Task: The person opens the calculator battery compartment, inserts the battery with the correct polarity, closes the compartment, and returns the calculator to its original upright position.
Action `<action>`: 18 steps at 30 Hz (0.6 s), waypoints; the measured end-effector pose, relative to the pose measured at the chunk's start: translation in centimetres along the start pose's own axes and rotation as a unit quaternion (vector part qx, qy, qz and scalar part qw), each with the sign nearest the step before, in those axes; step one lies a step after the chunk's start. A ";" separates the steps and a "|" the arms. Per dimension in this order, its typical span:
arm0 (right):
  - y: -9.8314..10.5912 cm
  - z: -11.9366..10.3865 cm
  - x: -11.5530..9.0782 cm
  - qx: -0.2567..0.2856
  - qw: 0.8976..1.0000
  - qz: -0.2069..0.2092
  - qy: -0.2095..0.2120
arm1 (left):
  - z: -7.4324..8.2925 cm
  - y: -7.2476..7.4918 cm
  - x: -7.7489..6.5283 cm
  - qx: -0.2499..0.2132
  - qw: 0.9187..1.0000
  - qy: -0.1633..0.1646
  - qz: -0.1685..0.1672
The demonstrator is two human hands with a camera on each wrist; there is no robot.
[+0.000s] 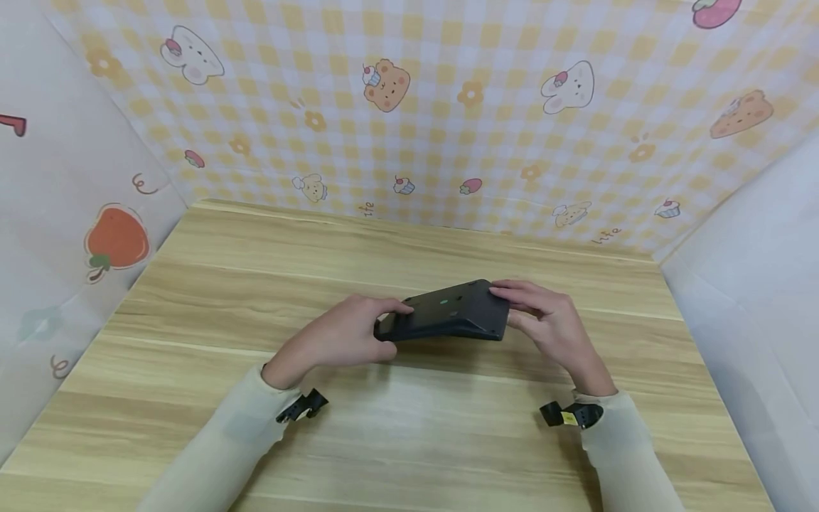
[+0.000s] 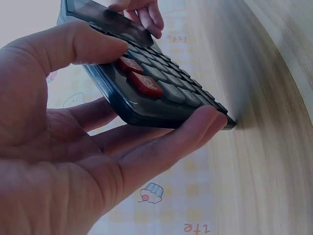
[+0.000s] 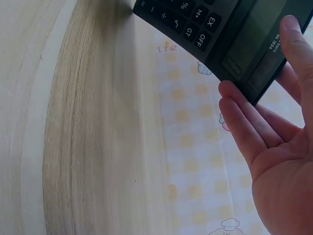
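A black calculator [image 1: 441, 313] is tilted up between both hands, its back towards the head view. My left hand [image 1: 348, 331] grips one end, with the thumb on the key side beside two red keys [image 2: 145, 84] and fingers along the edges and back. At the display end, my right hand [image 1: 547, 320] holds the calculator between thumb and fingers. In the right wrist view, the right thumb lies over the face by the display [image 3: 254, 36], and fingertips are at the edge. One long edge sits close over the wooden table [image 1: 409, 441].
A yellow checked cloth [image 1: 435, 128] with cartoon prints hangs behind the table. White printed sheeting [image 1: 57, 178] stands at the left, and a pale sheet [image 1: 755, 256] at the right. Small black camera mounts [image 1: 303, 407] are worn on both wrists.
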State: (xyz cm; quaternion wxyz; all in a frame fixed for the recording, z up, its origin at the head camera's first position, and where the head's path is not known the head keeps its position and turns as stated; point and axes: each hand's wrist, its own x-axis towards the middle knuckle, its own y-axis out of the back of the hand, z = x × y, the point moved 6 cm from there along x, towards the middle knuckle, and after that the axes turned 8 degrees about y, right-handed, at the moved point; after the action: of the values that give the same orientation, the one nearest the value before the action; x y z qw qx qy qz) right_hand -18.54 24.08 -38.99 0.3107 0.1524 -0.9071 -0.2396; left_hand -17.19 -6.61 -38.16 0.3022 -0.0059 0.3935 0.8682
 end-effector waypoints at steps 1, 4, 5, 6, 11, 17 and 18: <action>0.1 0.0 0.0 -0.003 1.000 0.005 0.001 | 0.0 0.1 0.0 -0.007 1.000 0.000 -0.001; 0.3 0.0 0.0 -0.012 1.000 0.019 0.003 | -0.1 0.3 -0.1 -0.028 1.000 -0.002 -0.008; 0.4 0.0 0.0 -0.015 1.000 0.023 0.003 | -0.1 0.3 -0.1 -0.035 0.999 -0.004 -0.010; 0.5 0.0 0.0 -0.018 0.999 0.028 0.003 | -0.1 0.4 -0.1 -0.040 0.999 -0.008 -0.012; 1.0 -0.2 0.1 -0.028 0.999 0.040 0.012 | 0.0 0.6 -0.2 -0.049 0.998 -0.025 -0.022; 1.5 -0.3 0.1 -0.035 0.998 0.050 0.019 | 0.3 0.7 -0.1 -0.057 0.997 -0.050 -0.026; 1.5 -0.4 0.1 -0.033 0.998 0.052 0.020 | 0.4 0.7 -0.1 -0.055 0.997 -0.054 -0.025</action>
State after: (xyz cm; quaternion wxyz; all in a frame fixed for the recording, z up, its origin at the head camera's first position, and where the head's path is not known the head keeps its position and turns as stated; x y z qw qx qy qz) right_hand -18.58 25.17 -37.90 0.3452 0.0996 -0.8992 -0.2498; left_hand -17.38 -6.77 -37.35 0.3440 0.0147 0.3279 0.8797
